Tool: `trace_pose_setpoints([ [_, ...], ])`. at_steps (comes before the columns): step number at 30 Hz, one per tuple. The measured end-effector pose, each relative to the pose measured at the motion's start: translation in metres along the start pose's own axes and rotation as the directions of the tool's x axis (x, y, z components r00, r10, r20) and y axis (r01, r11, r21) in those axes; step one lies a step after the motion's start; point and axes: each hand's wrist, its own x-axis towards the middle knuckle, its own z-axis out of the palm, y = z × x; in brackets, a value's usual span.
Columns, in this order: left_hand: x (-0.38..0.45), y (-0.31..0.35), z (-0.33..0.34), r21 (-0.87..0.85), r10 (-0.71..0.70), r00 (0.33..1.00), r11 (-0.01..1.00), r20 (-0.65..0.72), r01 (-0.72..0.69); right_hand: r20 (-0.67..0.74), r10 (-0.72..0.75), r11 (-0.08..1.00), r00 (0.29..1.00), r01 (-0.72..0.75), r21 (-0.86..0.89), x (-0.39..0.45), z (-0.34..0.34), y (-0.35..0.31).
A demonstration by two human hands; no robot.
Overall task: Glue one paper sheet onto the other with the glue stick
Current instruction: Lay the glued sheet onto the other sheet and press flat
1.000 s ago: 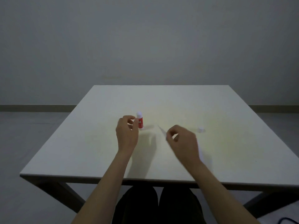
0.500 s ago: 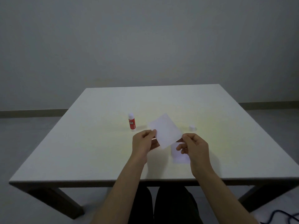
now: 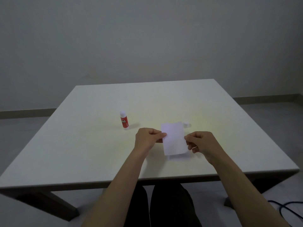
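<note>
A small white paper sheet (image 3: 173,138) hangs just above the table, pinched at its left edge by my left hand (image 3: 147,140) and at its right edge by my right hand (image 3: 201,144). Under it lies a second white sheet (image 3: 179,157), mostly covered, with only its near edge showing. The red glue stick (image 3: 124,120) stands upright and uncapped to the left, apart from both hands. Its white cap (image 3: 186,123) lies just beyond the held sheet's far right corner.
The white table (image 3: 82,153) has its near edge close to my forearms. A dark cable (image 3: 285,208) lies on the floor at the lower right. My dark-clad legs show under the table.
My left hand let go of the glue stick and joined the right hand on the sheet. The sheet turned from a diamond tilt to square and came down over the lying sheet.
</note>
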Motion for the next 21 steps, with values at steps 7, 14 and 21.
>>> trace_pose_setpoints([
  [7, 0.007, -0.014, 0.006, 0.171, 0.013, 1.0, 0.985, -0.007, -0.012, -0.059, 0.041, 0.992, 0.997, -0.048, -0.12, 0.0, 0.003, 0.02],
  [14, 0.013, -0.017, 0.013, 0.302, 0.065, 0.998, 0.952, -0.019, -0.057, -0.099, 0.022, 0.98, 0.995, -0.041, -0.193, 0.003, 0.001, 0.022],
  [21, 0.012, -0.018, 0.016, 0.383, 0.099, 0.995, 0.92, -0.028, -0.081, -0.124, 0.005, 0.973, 0.992, -0.033, -0.229, 0.003, 0.004, 0.023],
])
